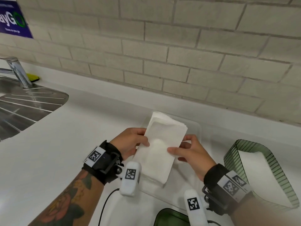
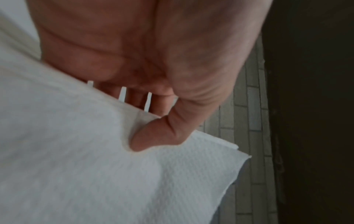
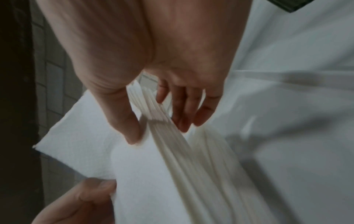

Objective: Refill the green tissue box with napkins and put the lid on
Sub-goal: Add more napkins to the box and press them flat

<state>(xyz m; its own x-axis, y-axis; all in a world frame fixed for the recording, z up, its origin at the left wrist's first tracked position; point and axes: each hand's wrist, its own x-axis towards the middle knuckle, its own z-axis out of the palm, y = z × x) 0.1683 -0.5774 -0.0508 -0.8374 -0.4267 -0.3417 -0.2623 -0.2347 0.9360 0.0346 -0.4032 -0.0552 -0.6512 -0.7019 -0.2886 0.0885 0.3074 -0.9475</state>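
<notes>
white napkins (image 1: 160, 144), green ribbed tissue box (image 1: 267, 162), grey brick wall (image 1: 179, 46)

White countertop (image 1: 65, 144); grey brick-tiled wall (image 1: 179, 46) behind. Steel sink drainboard (image 1: 24, 108) far left, chrome tap (image 1: 17, 70) at its back, yellow-green sponge (image 1: 33, 77) beside tap. Blue sign (image 1: 13, 18) on wall, upper left.

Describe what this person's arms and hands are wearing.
Both hands are bare. Each wrist carries a black strap with a white tag printed with a black square code, left wrist band, right wrist band. A white padded camera pod hangs under the left wrist, with a black cable. The left forearm shows a floral tattoo.
</notes>
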